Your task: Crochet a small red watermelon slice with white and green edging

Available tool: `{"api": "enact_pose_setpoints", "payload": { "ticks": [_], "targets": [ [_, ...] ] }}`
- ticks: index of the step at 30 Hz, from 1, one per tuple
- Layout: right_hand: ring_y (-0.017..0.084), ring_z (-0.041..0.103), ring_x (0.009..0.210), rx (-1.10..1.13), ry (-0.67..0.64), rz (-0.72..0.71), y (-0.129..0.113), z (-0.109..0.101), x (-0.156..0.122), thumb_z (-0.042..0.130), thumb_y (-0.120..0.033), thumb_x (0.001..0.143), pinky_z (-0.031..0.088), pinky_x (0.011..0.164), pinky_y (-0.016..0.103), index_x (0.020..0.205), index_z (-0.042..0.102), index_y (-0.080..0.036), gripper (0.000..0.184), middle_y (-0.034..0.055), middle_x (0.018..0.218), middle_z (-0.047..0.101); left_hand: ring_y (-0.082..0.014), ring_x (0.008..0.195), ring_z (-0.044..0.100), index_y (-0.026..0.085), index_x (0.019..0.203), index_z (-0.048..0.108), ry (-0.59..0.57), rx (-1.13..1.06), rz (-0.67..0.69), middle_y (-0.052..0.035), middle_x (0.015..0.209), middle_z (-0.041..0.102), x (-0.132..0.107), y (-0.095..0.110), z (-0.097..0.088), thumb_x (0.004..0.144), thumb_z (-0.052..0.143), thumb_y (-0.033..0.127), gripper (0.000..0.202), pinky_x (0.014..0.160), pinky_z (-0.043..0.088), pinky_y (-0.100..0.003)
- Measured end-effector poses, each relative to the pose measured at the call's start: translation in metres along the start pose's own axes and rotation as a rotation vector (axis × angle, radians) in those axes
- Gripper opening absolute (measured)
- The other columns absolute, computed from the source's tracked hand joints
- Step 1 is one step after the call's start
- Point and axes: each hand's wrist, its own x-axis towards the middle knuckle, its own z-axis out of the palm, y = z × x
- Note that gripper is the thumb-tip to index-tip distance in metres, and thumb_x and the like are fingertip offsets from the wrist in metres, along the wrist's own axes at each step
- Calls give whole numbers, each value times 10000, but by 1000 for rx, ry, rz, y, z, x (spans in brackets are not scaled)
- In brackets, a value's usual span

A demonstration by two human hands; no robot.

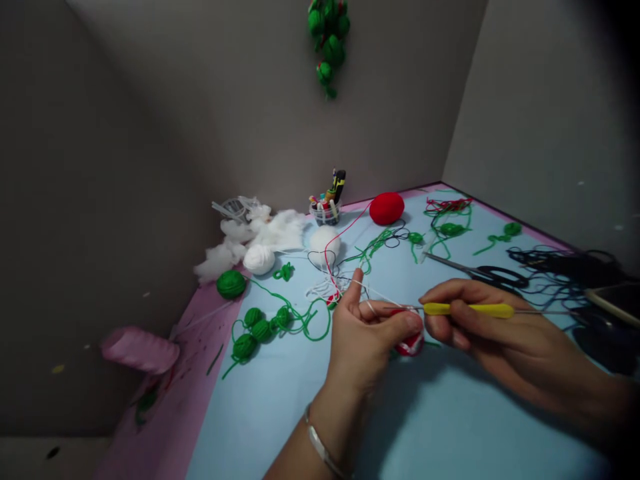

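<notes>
I've got small red-white crocheted piece (411, 345) pinched in left hand (373, 330), fingers closed on it: soft, light, squashy, best held by its body. Right hand (493, 327) gripping yellow-handled crochet hook (467, 309). White yarn (380, 295) runs off left; red yarn ball (387, 208) beyond, scissors (493, 273) right.

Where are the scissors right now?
In the head view, the black-handled scissors lie on the blue tabletop just beyond the right hand, beside a tangle of dark yarn.
</notes>
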Motion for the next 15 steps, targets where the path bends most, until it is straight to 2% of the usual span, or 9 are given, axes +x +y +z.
{"api": "enact_pose_setpoints", "payload": {
  "ticks": [5, 8, 12, 15],
  "targets": [
    [114, 578, 514, 48, -1, -35, 7, 1, 0, 825, -452, 716, 495, 462, 209, 813, 773, -230, 248, 23, 598, 695, -106, 564, 599, 69, 1560, 247, -22, -23, -103, 21, 670, 708, 0, -7, -1, 457, 983, 254, 1339, 616, 460, -234],
    [113, 597, 515, 4, 28, -70, 5, 5, -1, 825, -459, 715, 516, 472, 209, 816, 770, -237, 250, 20, 611, 711, -101, 576, 599, 80, 1548, 289, -11, -46, -59, 31, 673, 703, 1, -7, -1, 460, 982, 246, 1301, 641, 471, -234],
    [148, 658, 538, -336, 109, -240, 1, 10, -6, 790, -535, 730, 566, 493, 246, 827, 768, -246, 306, 25, 645, 738, -99, 527, 568, 142, 1559, 296, 15, 14, 94, 60, 633, 681, 0, -6, 2, 523, 936, 182, 1218, 589, 468, -229],
    [195, 729, 643, -676, 135, -471, 4, 10, -9, 711, -502, 824, 618, 580, 299, 872, 770, -275, 239, 39, 767, 785, -89, 474, 527, 152, 1565, 287, 54, 41, 133, 61, 607, 673, -2, -6, 5, 565, 899, 150, 1173, 510, 427, -210]
  ]
}}
